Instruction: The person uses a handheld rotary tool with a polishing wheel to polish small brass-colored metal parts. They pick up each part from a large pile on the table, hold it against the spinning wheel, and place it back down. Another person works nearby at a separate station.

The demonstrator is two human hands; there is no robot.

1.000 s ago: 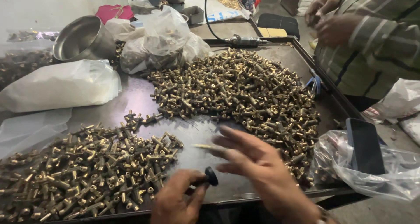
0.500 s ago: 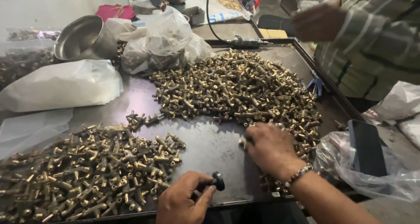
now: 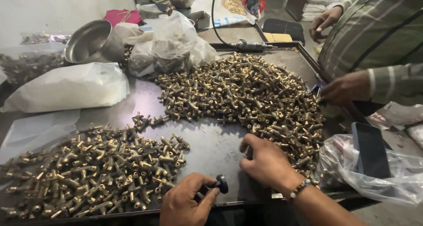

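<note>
- Dark metal tray (image 3: 207, 142) fills the head view; it carries two heaps of small brass fittings; the big heap (image 3: 246, 93) is far and right, the smaller heap (image 3: 92, 168) is near and left
- left hand (image 3: 187, 204) is curled shut around a small black knob (image 3: 220, 183); the knob is round and dark, just above the tray's near edge
- right hand (image 3: 266, 162) lies palm down, fingers bent, touching the big heap's near edge; I cannot tell if it holds a piece
- another person's hand (image 3: 346, 87) rests by the tray's right side; a grey bowl (image 3: 92, 43) and plastic bags (image 3: 70, 87) sit behind
</note>
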